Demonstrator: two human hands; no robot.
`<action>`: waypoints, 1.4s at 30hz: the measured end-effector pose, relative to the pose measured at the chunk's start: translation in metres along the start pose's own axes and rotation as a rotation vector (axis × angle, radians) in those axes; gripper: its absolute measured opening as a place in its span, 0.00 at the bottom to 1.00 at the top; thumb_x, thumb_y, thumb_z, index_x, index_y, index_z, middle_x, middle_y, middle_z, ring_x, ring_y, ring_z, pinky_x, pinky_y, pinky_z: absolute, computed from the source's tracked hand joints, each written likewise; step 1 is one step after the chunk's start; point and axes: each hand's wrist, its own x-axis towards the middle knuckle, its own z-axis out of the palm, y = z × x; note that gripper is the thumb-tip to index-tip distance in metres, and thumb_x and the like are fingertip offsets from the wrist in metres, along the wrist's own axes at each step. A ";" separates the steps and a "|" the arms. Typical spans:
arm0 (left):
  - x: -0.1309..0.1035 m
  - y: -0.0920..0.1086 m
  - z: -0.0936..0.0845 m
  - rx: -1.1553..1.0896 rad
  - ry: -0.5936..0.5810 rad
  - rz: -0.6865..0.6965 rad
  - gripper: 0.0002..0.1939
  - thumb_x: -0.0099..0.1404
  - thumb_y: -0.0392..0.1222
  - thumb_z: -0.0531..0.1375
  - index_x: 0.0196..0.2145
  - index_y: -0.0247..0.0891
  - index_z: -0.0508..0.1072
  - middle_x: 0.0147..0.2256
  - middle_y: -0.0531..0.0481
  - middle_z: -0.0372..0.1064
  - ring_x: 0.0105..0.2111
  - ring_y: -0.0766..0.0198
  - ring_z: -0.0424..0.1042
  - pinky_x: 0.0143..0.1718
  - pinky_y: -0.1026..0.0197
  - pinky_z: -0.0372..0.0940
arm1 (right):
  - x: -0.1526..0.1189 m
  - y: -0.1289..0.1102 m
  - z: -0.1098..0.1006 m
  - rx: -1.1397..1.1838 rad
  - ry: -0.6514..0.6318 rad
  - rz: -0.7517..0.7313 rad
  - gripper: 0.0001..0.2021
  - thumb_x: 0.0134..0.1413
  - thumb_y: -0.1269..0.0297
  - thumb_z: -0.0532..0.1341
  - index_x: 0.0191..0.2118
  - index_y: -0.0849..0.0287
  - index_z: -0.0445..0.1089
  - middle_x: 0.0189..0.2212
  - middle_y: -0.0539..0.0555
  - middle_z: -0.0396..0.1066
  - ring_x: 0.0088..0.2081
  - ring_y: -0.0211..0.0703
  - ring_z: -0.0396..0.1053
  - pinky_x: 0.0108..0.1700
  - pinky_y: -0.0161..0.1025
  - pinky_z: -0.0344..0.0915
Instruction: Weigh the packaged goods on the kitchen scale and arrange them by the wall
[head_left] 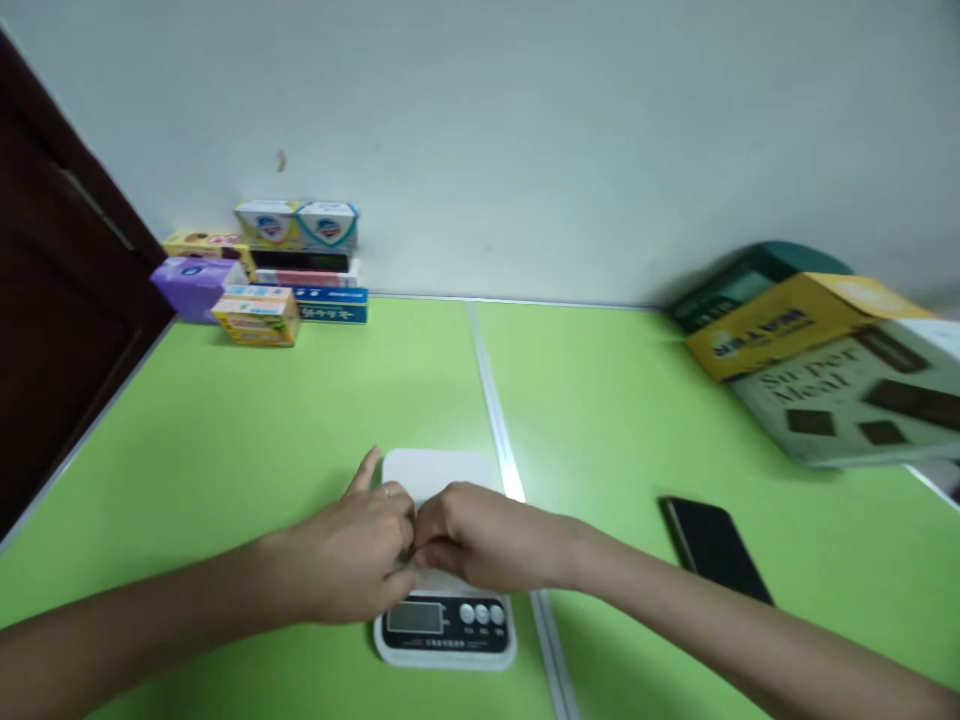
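A white kitchen scale (442, 660) with a small grey display and round buttons lies flat on the green table. Over its weighing plate, my left hand (360, 550) and my right hand (480, 535) meet at the knuckles. The left hand's fingers are curled inward, with one finger stretched up and away. On the right, the fingers are folded into a pinch. Whatever may be between them is hidden by the fingers. Whether the hands touch the plate I cannot tell.
Several boxes, among them a purple pack (196, 288) and an orange box (259, 317), stand at the back left. A black phone (716, 548) lies to the right. Behind it, bigger cartons lean, including a Super Meal box (840, 400). A pale strip (491, 390) crosses the tabletop.
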 end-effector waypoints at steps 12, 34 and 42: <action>0.101 0.095 0.011 0.014 -0.132 0.138 0.15 0.66 0.43 0.52 0.25 0.40 0.73 0.34 0.50 0.70 0.38 0.59 0.70 0.59 0.45 0.55 | -0.149 0.051 0.010 0.368 0.412 0.022 0.11 0.51 0.80 0.55 0.34 0.63 0.73 0.33 0.52 0.72 0.32 0.36 0.67 0.39 0.35 0.65; 0.339 0.199 0.069 -0.145 -0.015 0.150 0.37 0.61 0.35 0.54 0.66 0.26 0.48 0.66 0.33 0.46 0.61 0.49 0.60 0.61 0.53 0.56 | -0.326 0.272 -0.051 0.341 2.070 0.718 0.52 0.36 0.52 0.67 0.65 0.62 0.41 0.65 0.69 0.43 0.66 0.59 0.46 0.63 0.54 0.52; 0.309 0.162 0.053 -0.203 0.001 0.054 0.32 0.61 0.35 0.53 0.63 0.29 0.56 0.62 0.33 0.57 0.57 0.51 0.66 0.56 0.54 0.64 | -0.331 0.271 -0.056 0.219 2.102 0.739 0.34 0.30 0.59 0.68 0.49 0.61 0.61 0.48 0.61 0.66 0.51 0.56 0.65 0.57 0.54 0.59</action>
